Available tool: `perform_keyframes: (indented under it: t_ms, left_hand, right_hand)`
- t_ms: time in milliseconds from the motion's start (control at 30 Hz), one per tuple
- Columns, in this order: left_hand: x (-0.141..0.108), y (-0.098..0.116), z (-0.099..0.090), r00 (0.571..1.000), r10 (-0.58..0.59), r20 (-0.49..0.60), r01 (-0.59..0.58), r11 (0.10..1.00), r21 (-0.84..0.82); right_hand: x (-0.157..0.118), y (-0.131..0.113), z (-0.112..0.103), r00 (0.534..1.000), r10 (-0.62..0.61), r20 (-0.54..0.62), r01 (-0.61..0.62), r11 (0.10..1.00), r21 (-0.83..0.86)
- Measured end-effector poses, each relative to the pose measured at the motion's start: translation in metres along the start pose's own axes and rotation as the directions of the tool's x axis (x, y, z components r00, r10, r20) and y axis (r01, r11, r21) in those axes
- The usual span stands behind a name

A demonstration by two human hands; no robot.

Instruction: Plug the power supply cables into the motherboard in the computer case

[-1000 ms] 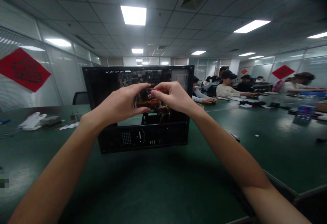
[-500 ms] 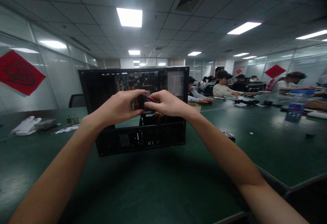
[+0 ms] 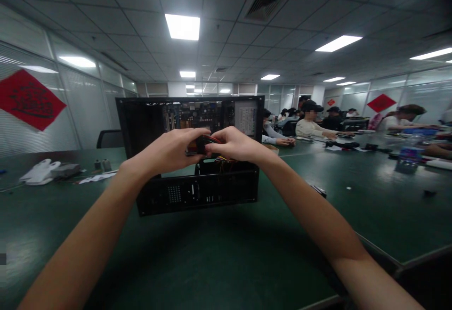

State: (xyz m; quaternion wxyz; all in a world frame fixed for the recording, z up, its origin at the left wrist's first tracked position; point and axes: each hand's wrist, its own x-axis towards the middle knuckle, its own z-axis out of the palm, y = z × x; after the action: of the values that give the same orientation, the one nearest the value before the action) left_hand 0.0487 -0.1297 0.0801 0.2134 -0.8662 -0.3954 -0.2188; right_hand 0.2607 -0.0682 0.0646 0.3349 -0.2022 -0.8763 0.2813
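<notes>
A black computer case (image 3: pixel 197 188) stands on the green table (image 3: pixel 197 258), its open side facing me. Inside it a circuit board (image 3: pixel 192 112) shows at the top and a labelled power supply (image 3: pixel 246 118) at the upper right. In front of the opening my left hand (image 3: pixel 173 149) grips a small dark part (image 3: pixel 192 147) between thumb and fingers. My right hand (image 3: pixel 235 146) pinches a dark connector (image 3: pixel 202 144) with red and black wires, up against that part. Fingers partly hide where the two meet.
On the left lie a white plastic bag (image 3: pixel 40 171), a grey box (image 3: pixel 66 170) and papers (image 3: pixel 97 177). A small metal part (image 3: pixel 318 190) lies right of the case. Other people (image 3: pixel 312 121) sit along the table, near a bottle (image 3: pixel 407 154).
The view has shifted slightly. Both hands stay together in front of the case, and my left fingers now cover more of the small part.
</notes>
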Motion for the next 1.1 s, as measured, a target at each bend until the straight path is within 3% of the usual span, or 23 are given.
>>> perform_keyframes:
  t_ms: [400, 633, 867, 1100]
  left_hand:
    - [0.000, 0.001, 0.003, 0.999, 0.026, 0.025, -0.027, 1.000, 0.012]
    - [0.000, -0.001, 0.011, 0.999, -0.016, 0.049, 0.015, 1.000, 0.009]
    - [0.003, -0.003, 0.013, 0.999, 0.003, 0.033, 0.002, 0.990, -0.140]
    - [0.004, -0.006, 0.012, 0.999, 0.037, 0.024, -0.033, 0.992, -0.124]
  right_hand:
    - [0.002, 0.002, -0.001, 0.996, -0.022, -0.083, 0.022, 1.000, -0.006]
    - [0.003, 0.001, -0.001, 0.997, -0.019, -0.073, 0.025, 0.996, 0.088]
    - [0.005, 0.008, -0.005, 0.999, 0.018, -0.043, -0.009, 0.976, 0.217]
    - [0.004, 0.006, -0.003, 0.999, 0.032, -0.040, -0.021, 0.967, 0.253]
